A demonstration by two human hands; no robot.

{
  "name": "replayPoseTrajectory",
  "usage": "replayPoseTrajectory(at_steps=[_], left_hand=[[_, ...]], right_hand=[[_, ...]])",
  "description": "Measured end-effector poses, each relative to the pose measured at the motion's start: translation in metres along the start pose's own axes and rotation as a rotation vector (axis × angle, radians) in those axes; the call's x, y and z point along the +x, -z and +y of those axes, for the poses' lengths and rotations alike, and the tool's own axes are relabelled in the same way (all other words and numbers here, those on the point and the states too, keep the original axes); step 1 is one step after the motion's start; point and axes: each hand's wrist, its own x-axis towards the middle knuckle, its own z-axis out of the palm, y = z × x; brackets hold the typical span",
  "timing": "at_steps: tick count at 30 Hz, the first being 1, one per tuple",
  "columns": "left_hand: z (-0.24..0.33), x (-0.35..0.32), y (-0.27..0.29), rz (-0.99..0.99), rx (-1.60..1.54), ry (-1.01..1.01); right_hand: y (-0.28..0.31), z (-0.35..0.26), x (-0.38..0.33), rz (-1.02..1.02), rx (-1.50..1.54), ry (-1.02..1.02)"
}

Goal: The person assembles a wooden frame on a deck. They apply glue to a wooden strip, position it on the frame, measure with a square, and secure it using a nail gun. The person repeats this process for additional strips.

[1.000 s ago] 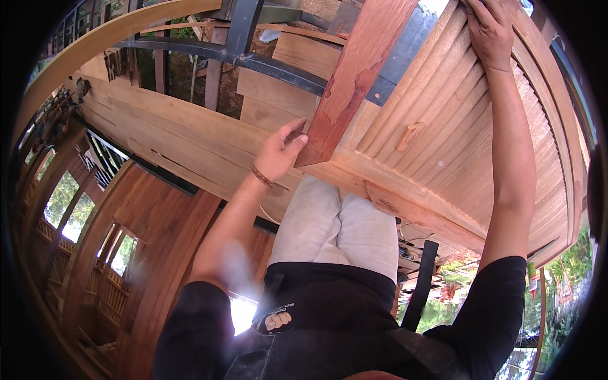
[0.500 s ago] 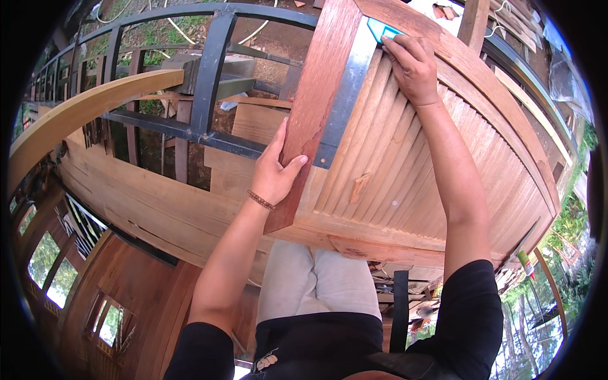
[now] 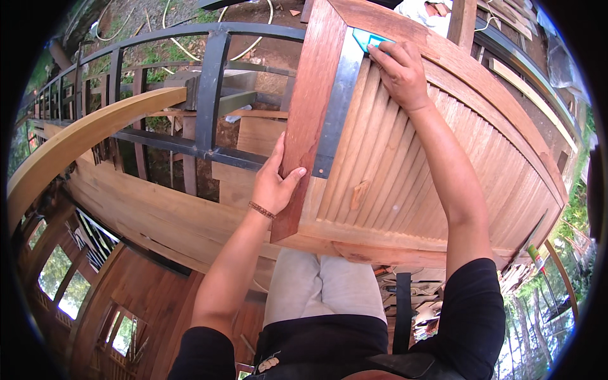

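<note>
Your left hand (image 3: 271,183) sits mid-frame on the lower part of the red-brown board (image 3: 311,107), half open: the thumb lies over the face, the fingers run along the left edge. That spread looks meant to steady the board, with 1 side of the hand bearing on the face and the other on the edge. How hard it presses, you cannot tell from here.

Your right hand (image 3: 404,73) is at the upper middle of the frame, fingers bent and close together, the tips on the blue piece (image 3: 372,42). That grip seems to keep the piece flat in the corner (a pinch or only a press, the view does not settle it). So the 2 hands work near opposite ends of the board, which likely helps stop it from swinging.

The board slants from the top middle down to the lower middle, right beside your left hand and under its thumb. The blue piece lies just right of the board's top end, directly beyond your right fingertips. Between the board and the slatted panel (image 3: 411,164) runs a dark metal strip (image 3: 335,120); your right forearm crosses above the panel.
</note>
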Motion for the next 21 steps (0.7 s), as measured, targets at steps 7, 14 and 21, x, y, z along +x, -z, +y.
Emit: replayPoseTrajectory(at_steps=[7, 14, 21], left_hand=[[-0.017, 0.004, 0.002, -0.022, -0.030, -0.006], [-0.014, 0.009, 0.009, -0.113, 0.058, 0.008], [-0.020, 0.011, 0.010, -0.136, 0.052, 0.001]], right_hand=[[0.000, -0.005, 0.003, -0.024, -0.071, 0.004], [0.012, -0.030, 0.012, 0.054, -0.044, -0.082], [0.021, -0.060, -0.025, 0.068, -0.340, -0.286]])
